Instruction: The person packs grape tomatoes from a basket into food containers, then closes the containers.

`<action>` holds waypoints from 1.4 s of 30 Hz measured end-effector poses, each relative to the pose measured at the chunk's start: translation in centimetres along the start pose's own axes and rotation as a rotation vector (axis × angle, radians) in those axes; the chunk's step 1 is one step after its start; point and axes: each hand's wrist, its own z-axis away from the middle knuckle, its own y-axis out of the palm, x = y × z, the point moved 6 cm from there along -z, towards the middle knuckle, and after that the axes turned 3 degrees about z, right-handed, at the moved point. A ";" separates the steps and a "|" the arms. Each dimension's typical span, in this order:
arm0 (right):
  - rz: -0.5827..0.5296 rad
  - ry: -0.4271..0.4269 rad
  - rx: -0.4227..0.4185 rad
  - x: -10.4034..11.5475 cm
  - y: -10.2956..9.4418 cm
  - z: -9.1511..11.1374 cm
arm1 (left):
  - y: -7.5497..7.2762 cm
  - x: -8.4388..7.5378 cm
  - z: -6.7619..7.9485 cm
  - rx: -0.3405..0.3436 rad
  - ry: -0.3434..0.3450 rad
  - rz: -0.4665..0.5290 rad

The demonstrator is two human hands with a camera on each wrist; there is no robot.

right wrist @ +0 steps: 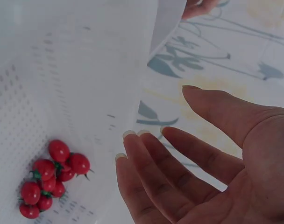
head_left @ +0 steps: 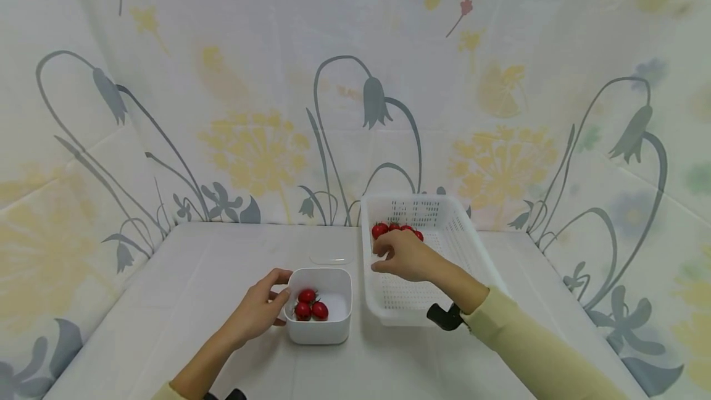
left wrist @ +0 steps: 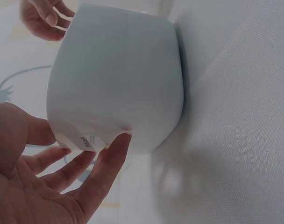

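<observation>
My left hand rests at the left side of a small white square tub. Its spread fingertips touch the outer wall in the left wrist view, with the thumb at the rim. Three red cherry tomatoes lie inside the tub. Over the left part of a white perforated basket hovers my right hand. Nothing shows between its loosely bent fingers and thumb in the right wrist view. Several cherry tomatoes with green stems cluster in the basket, partly hidden behind that hand in the head view.
A thin clear lid-like piece lies behind the tub. Basket and tub stand side by side on a white-covered table, with a narrow gap between them. A flower-printed curtain rises behind and along both sides.
</observation>
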 end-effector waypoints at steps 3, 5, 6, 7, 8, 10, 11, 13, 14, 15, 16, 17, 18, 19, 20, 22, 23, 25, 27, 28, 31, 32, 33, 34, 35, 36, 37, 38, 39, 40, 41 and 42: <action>0.018 0.015 -0.021 -1.0 -0.7 -0.2 | 0.0 0.0 -0.1 0.001 0.005 0.000; 0.024 0.022 -0.027 -1.7 -1.1 -0.3 | 0.0 -0.1 -0.1 -0.001 0.012 -0.002; 0.029 0.025 -0.029 -2.1 -1.2 -0.4 | 0.0 -0.1 -0.1 -0.002 0.013 -0.002; 0.030 0.033 -0.028 -2.6 -1.4 -0.5 | 0.0 -0.1 -0.1 -0.004 0.013 -0.003; 0.028 0.041 -0.027 -3.0 -1.5 -0.6 | 0.0 0.0 -0.2 -0.004 0.012 -0.003; 0.026 0.050 -0.025 -3.8 -1.6 -0.8 | 0.0 0.0 -0.2 -0.003 0.010 -0.003; 0.021 0.056 -0.023 -4.2 -1.7 -1.0 | 0.1 0.0 -0.2 -0.002 0.008 -0.003; 0.009 0.066 -0.018 -5.1 -1.8 -1.2 | 0.1 0.0 -0.1 -0.002 0.003 -0.002; 0.006 0.068 -0.016 -5.5 -1.8 -1.4 | 0.1 0.0 -0.1 -0.001 0.001 -0.001; 0.004 0.068 -0.016 -5.9 -1.8 -1.5 | 0.1 0.0 -0.1 0.000 0.000 0.001; 0.005 0.075 -0.017 -6.3 -1.9 -1.6 | 0.1 0.0 0.0 0.000 0.000 0.003; 0.005 0.077 -0.016 -6.7 -1.9 -1.7 | 0.1 0.0 0.0 0.000 0.000 0.004; 0.007 0.082 -0.017 -7.1 -1.9 -1.9 | 0.1 0.0 0.0 0.000 0.000 0.006; 0.012 0.086 -0.018 -7.4 -2.0 -2.0 | 0.1 0.1 0.0 0.000 0.001 0.007; 0.014 0.097 -0.019 -7.7 -2.0 -2.1 | 0.1 0.0 0.0 0.000 0.002 0.008; 0.023 0.116 -0.021 -8.3 -2.0 -2.4 | 0.1 0.1 -0.1 -0.001 0.001 0.006; 0.029 0.122 -0.018 -8.6 -2.0 -2.5 | 0.1 0.1 -0.1 -0.001 0.000 0.004; 0.037 0.134 -0.019 -9.1 -2.0 -2.8 | 0.1 0.1 -0.1 -0.001 -0.003 0.003; 0.039 0.149 -0.015 -9.7 -2.0 -3.0 | 0.1 0.0 -0.1 0.001 -0.003 0.002; 0.036 0.161 -0.012 -10.1 -1.9 -3.2 | 0.1 0.0 -0.1 0.001 -0.002 0.002; 0.014 0.208 0.000 -11.2 -1.7 -3.5 | 0.1 0.0 -0.2 0.003 0.001 0.004; 0.007 0.227 0.005 -11.6 -1.6 -3.6 | 0.1 0.0 -0.2 0.003 0.000 0.004; 0.001 0.242 0.010 -12.0 -1.4 -3.7 | 0.1 0.0 -0.1 0.003 -0.003 0.004; -0.010 0.260 0.014 -12.3 -1.3 -3.8 | 0.1 0.0 -0.1 0.002 -0.005 0.004; -0.019 0.272 0.018 -12.6 -1.2 -3.8 | 0.1 0.0 -0.1 0.001 -0.006 0.005; -0.028 0.281 0.021 -12.9 -1.1 -3.9 | 0.1 0.0 -0.1 0.001 -0.007 0.004; -0.038 0.290 0.024 -13.1 -0.9 -4.0 | 0.1 0.0 -0.1 0.000 -0.009 0.003; -0.049 0.296 0.026 -13.3 -0.8 -4.1 | 0.1 0.0 -0.1 -0.001 -0.008 0.003; -0.060 0.301 0.027 -13.5 -0.7 -4.2 | 0.1 0.0 -0.1 -0.003 -0.008 0.002; -0.071 0.305 0.027 -13.7 -0.5 -4.3 | 0.1 0.0 -0.1 -0.004 -0.005 0.002; -0.083 0.311 0.028 -13.9 -0.4 -4.4 | 0.0 0.0 -0.1 -0.004 -0.004 0.002; -0.096 0.317 0.028 -14.1 -0.3 -4.5 | 0.0 0.0 -0.1 -0.003 -0.003 0.003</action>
